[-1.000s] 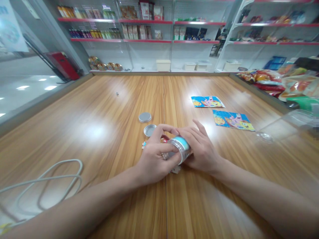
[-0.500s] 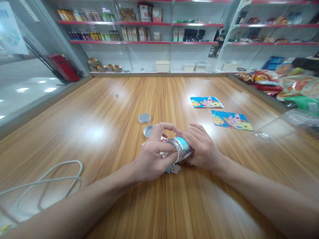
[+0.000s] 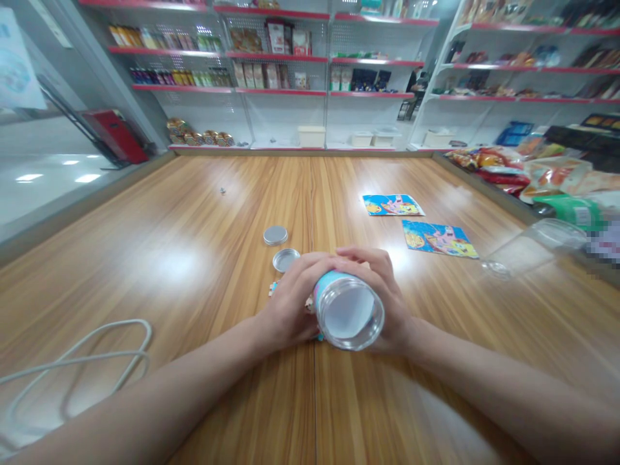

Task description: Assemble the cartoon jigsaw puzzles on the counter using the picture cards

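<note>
A clear round jar point(image 3: 349, 312) with a light-blue label lies tipped on its side, its open mouth turned toward me. My right hand point(image 3: 382, 284) wraps round it from the far right side. My left hand point(image 3: 290, 300) curls against its left side, fingers bent over small puzzle pieces point(image 3: 272, 288) on the wooden table point(image 3: 194, 245). Whether the left fingers hold a piece is hidden. Two silver lids point(image 3: 276, 235) point(image 3: 285, 259) lie just beyond my left hand.
Two colourful cartoon pictures point(image 3: 391, 205) point(image 3: 438, 237) lie to the right. A clear jar point(image 3: 533, 245) lies on its side at the right edge beside snack bags point(image 3: 533, 168). A white cable point(image 3: 82, 361) loops at the left. Stocked shelves point(image 3: 281, 71) line the back.
The jar has swung round so that its open mouth faces me instead of pointing left. Both hands stayed on it and drew slightly nearer. The camera tilted down a little.
</note>
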`<control>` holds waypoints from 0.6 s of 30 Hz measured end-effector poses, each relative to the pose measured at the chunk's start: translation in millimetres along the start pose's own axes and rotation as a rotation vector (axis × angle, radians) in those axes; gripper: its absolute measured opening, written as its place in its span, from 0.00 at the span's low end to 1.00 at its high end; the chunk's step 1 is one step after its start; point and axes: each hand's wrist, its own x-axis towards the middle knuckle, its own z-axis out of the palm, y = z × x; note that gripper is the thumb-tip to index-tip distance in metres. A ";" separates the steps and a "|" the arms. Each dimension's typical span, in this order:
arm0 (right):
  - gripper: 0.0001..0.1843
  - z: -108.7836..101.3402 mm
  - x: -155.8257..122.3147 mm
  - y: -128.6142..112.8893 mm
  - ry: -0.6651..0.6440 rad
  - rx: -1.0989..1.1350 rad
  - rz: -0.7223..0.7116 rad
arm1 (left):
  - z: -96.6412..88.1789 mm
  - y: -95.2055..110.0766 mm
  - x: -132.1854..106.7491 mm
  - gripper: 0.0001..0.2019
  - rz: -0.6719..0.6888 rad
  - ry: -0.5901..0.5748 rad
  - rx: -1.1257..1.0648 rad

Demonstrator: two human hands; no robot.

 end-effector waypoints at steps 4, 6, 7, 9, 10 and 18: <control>0.48 -3.4 1.1 2.8 0.086 0.074 0.032 | -8.5 -5.6 4.2 0.32 0.157 -0.041 0.362; 0.43 -4.3 0.5 6.6 0.094 0.094 0.086 | -11.7 -5.8 6.2 0.30 0.132 -0.073 0.431; 0.40 -4.6 -0.1 8.1 0.086 0.121 0.130 | -12.7 -5.3 6.9 0.30 0.117 -0.084 0.437; 0.34 -5.4 -1.1 9.8 0.075 0.232 0.250 | -13.4 -4.2 7.3 0.31 0.092 -0.091 0.410; 0.33 -5.9 -1.2 9.9 0.073 0.304 0.317 | -13.0 -3.9 7.0 0.32 0.075 -0.074 0.381; 0.26 -6.6 4.1 12.9 0.127 0.549 0.610 | -2.4 -2.0 -0.9 0.26 -0.399 0.142 -0.208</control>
